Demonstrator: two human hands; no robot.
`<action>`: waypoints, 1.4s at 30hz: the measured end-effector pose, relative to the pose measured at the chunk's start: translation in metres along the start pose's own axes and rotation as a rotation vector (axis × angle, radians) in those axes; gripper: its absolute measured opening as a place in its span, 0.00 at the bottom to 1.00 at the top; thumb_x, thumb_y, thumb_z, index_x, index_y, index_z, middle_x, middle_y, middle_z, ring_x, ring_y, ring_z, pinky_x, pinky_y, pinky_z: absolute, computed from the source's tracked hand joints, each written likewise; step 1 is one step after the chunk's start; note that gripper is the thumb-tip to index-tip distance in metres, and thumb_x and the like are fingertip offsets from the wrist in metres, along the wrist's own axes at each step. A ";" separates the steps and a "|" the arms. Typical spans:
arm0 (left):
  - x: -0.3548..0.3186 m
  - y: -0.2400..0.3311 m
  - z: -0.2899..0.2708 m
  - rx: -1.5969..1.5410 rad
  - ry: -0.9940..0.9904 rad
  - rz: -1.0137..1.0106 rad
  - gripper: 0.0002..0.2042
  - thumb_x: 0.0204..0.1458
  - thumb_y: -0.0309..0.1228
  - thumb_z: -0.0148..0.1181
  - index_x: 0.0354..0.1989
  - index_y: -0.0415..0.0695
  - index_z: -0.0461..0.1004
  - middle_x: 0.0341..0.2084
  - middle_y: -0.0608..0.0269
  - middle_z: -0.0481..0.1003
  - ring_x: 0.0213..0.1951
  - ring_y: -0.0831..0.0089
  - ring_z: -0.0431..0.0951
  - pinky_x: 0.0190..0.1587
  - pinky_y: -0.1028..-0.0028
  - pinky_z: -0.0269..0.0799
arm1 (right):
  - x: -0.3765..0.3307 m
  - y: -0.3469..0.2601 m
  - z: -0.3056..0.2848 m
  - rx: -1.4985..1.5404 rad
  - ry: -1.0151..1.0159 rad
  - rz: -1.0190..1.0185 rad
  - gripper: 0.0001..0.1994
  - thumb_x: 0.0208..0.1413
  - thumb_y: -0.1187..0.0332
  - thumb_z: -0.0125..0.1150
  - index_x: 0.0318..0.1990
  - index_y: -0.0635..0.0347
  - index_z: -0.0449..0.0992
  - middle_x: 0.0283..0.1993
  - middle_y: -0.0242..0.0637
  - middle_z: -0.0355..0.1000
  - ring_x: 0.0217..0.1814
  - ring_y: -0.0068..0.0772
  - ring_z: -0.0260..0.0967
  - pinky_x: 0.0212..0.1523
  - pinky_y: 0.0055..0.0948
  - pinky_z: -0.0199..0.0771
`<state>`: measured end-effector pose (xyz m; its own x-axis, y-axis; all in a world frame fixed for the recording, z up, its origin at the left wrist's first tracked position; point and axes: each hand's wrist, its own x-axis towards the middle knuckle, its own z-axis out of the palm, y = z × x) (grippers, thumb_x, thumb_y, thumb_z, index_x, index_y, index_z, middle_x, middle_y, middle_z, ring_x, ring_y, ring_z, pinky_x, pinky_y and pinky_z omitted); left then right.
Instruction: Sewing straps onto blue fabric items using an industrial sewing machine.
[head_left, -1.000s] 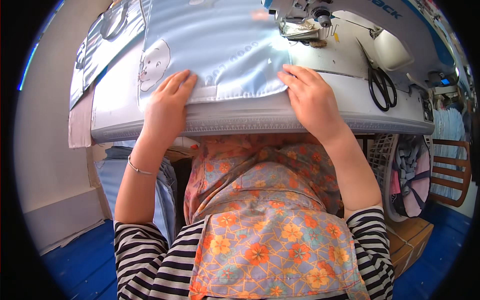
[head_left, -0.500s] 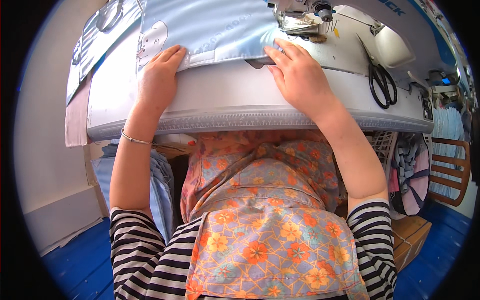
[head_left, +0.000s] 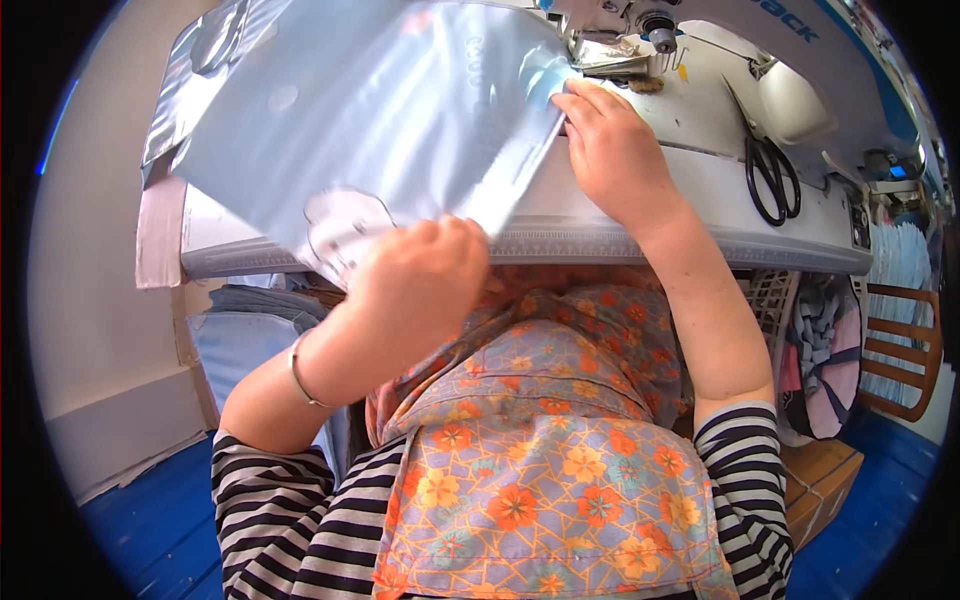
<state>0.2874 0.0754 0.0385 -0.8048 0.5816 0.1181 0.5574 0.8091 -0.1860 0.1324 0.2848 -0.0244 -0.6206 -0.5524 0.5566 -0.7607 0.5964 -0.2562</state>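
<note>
A pale blue, shiny fabric piece (head_left: 390, 120) with a printed cartoon face lies slanted over the machine table (head_left: 630, 195), its lower corner hanging past the front edge. My left hand (head_left: 425, 280) is closed on the edge of this fabric near the front ruler strip, slightly blurred by motion. My right hand (head_left: 620, 145) pinches the fabric's far right corner, close beside the sewing machine's needle area (head_left: 655, 35). Between both hands the fabric's edge runs taut at a slant.
Black-handled scissors (head_left: 768, 175) lie on the table to the right. A ruler strip (head_left: 560, 240) lines the front edge. Folded blue fabric (head_left: 250, 330) hangs below left. At right stand a white basket (head_left: 772, 300), a wooden chair back (head_left: 900, 350) and a cardboard box (head_left: 820, 480).
My left hand has moved right and toward me, swinging the fabric round so its near edge now slants. My right hand has shifted slightly right, staying near the machine.
</note>
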 end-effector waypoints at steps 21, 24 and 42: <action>0.099 0.000 0.061 -0.281 0.145 -0.223 0.22 0.60 0.30 0.53 0.63 0.39 0.68 0.65 0.49 0.65 0.69 0.53 0.60 0.71 0.55 0.51 | -0.192 0.089 -0.163 -0.381 0.435 0.655 0.08 0.55 0.76 0.64 0.43 0.61 0.79 0.40 0.41 0.77 0.39 0.35 0.77 0.39 0.31 0.76; 0.096 0.001 0.059 -0.256 0.154 -0.207 0.21 0.62 0.30 0.51 0.63 0.41 0.68 0.65 0.50 0.65 0.68 0.53 0.62 0.71 0.57 0.52 | -0.282 0.118 -0.230 -0.470 0.217 1.156 0.08 0.57 0.65 0.58 0.39 0.55 0.81 0.40 0.44 0.78 0.45 0.50 0.76 0.45 0.40 0.75; 0.094 0.007 0.055 -0.304 0.178 -0.235 0.20 0.60 0.30 0.52 0.61 0.40 0.71 0.63 0.50 0.68 0.66 0.54 0.66 0.68 0.60 0.58 | -0.355 0.227 -0.266 -0.173 0.570 1.240 0.07 0.57 0.66 0.62 0.33 0.60 0.78 0.27 0.26 0.72 0.30 0.18 0.65 0.35 0.24 0.66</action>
<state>0.2042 0.1314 -0.0057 -0.8843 0.3626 0.2942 0.4194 0.8938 0.1587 0.2307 0.7716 -0.0700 -0.6744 0.6778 0.2930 0.2880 0.6068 -0.7409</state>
